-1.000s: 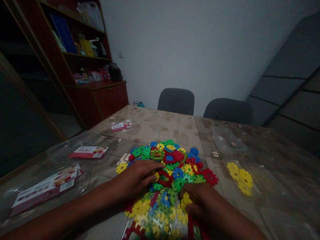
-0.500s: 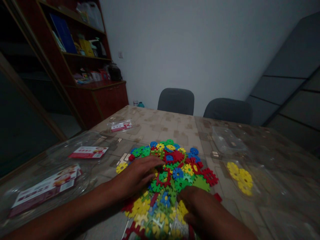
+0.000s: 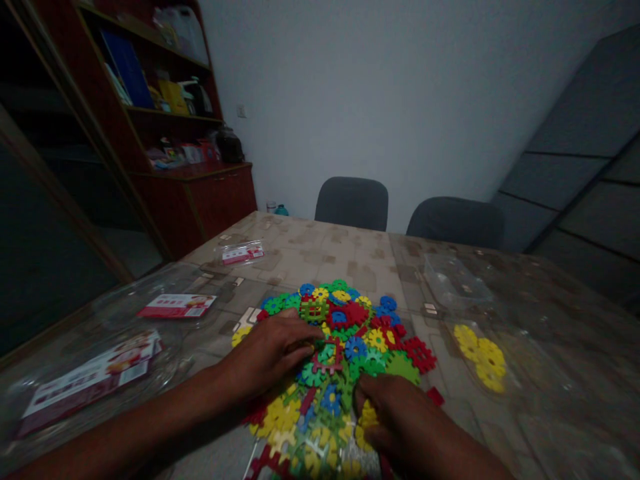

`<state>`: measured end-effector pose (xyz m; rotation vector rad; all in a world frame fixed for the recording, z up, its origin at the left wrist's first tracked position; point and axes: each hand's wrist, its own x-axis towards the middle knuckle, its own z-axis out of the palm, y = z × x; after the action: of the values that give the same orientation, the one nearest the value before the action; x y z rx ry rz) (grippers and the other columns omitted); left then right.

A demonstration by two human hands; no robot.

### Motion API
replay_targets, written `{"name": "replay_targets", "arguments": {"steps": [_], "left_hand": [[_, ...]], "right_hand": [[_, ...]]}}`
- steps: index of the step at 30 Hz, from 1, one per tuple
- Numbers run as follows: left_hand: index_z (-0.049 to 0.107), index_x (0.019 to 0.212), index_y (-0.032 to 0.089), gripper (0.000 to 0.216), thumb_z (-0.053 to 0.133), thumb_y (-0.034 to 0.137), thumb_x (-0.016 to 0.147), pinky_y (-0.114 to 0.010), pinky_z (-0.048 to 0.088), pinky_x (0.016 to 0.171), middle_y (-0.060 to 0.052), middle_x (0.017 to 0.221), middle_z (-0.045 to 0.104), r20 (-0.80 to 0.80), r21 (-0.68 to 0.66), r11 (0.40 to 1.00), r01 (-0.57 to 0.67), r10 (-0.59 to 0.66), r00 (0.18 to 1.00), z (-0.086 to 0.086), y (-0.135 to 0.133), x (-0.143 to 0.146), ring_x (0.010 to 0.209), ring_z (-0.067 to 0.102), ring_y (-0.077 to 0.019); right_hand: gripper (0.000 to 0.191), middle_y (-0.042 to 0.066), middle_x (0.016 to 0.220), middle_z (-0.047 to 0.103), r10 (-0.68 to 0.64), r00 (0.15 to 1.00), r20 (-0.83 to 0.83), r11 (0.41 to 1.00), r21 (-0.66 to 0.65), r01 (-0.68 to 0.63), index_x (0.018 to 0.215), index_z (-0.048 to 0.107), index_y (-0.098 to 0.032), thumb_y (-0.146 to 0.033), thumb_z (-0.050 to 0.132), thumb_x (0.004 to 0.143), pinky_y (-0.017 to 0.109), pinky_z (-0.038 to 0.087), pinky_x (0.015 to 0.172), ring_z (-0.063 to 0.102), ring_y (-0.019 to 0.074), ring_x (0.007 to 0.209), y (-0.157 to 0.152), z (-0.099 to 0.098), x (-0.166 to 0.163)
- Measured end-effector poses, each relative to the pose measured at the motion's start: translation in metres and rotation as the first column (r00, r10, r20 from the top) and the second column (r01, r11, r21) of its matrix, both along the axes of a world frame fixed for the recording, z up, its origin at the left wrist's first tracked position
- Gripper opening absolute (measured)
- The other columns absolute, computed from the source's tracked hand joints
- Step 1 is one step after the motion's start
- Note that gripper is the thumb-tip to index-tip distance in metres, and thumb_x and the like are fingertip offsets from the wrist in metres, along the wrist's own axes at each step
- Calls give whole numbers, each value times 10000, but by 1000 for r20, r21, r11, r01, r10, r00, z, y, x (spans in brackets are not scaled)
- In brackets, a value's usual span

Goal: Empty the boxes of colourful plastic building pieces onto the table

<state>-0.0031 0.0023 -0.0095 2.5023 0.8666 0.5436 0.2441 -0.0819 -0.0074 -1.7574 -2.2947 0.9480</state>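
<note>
A heap of flat plastic gear-shaped pieces (image 3: 345,333) in red, blue, green and yellow lies on the table in front of me. My left hand (image 3: 267,353) rests palm down on the heap's left side, fingers bent over pieces near the middle. My right hand (image 3: 395,410) lies on the heap's near right part, fingers curled onto yellow pieces; what they grip is hidden. A small group of yellow pieces (image 3: 480,357) sits apart to the right.
Clear bags with red and white cards (image 3: 177,305) (image 3: 93,377) (image 3: 243,252) lie on the table (image 3: 320,257) at left. An empty clear bag (image 3: 457,280) lies at right. Two grey chairs (image 3: 351,202) (image 3: 456,221) stand at the far edge. A wooden shelf unit (image 3: 165,120) fills the left.
My right hand has slid left and nearer over the heap. My left hand's fingers have curled in. Several pieces in the middle have shifted, and a red piece shows beside my right hand.
</note>
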Motion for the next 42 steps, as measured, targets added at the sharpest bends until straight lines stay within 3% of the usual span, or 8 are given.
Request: {"name": "replay_targets", "arguments": {"steps": [4, 8, 22, 27, 30, 34, 38, 42], "left_hand": [[674, 1122, 257, 245, 538, 218, 922, -332, 459, 791, -33, 988, 706, 119, -207, 978, -27, 52, 992, -2, -3, 3, 875, 607, -187], [656, 1168, 221, 301, 555, 190, 885, -242, 439, 617, -17, 847, 668, 204, -422, 906, -1, 96, 974, -7, -9, 8, 708, 584, -133], [496, 1332, 281, 496, 602, 181, 857, -231, 464, 597, 8, 829, 625, 275, -550, 825, 126, 37, 961, -15, -31, 22, 678, 586, -123], [550, 1273, 300, 381, 554, 188, 910, -257, 480, 702, -9, 919, 656, 245, -357, 925, 133, -45, 969, -9, -29, 17, 795, 608, -140], [586, 1230, 277, 325, 527, 177, 926, -268, 491, 748, -34, 1015, 681, 226, -291, 949, 119, -53, 973, -5, -24, 14, 858, 631, -156], [636, 1146, 258, 238, 520, 198, 947, -286, 479, 813, -34, 1038, 696, 157, -212, 969, 129, -96, 983, 1, -18, 13, 918, 635, -170], [642, 1124, 257, 223, 466, 240, 989, -283, 464, 822, -32, 1036, 687, 100, -161, 974, 161, -146, 984, 4, -13, 10, 937, 625, -167], [631, 1131, 253, 229, 443, 254, 1000, -288, 456, 825, -38, 1045, 678, 50, -126, 979, 159, -154, 987, 4, -9, 7, 934, 618, -170]], "right_hand": [[219, -18, 788, 636, -30, 987, -157, 991, 123, 50, 858, 586, -221, -45, 553, 733, 231, 354, 639, 557, 148, 738, 7, 1, -2], [168, -61, 674, 567, -131, 948, -290, 979, 111, 169, 919, 594, -231, -130, 541, 797, 205, 302, 536, 492, 121, 605, 11, -2, -4], [284, -19, 873, 715, -90, 875, -476, 991, 47, 127, 909, 659, -216, -45, 590, 692, 230, 433, 692, 629, 153, 792, 6, -4, -17], [226, 34, 903, 736, -106, 962, -250, 948, 266, 174, 976, 676, -217, -176, 545, 797, 289, 471, 707, 660, 196, 789, 16, 11, 9], [285, 102, 978, 737, -237, 968, -86, 818, 520, 247, 1021, 670, -190, -285, 466, 846, 352, 488, 744, 682, 252, 848, 25, 22, 54], [304, 152, 939, 740, -522, 847, 99, 646, 695, 316, 999, 653, -169, -317, 435, 846, 379, 490, 664, 694, 302, 777, 30, 31, 117], [278, 162, 855, 743, -671, 684, 285, 665, 640, 386, 1011, 647, -173, -298, 447, 865, 364, 463, 564, 697, 340, 737, 29, 29, 148], [305, 195, 885, 739, -686, 633, 358, 700, 564, 439, 1023, 655, -158, -273, 406, 890, 372, 461, 541, 702, 369, 767, 31, 22, 157]]}}
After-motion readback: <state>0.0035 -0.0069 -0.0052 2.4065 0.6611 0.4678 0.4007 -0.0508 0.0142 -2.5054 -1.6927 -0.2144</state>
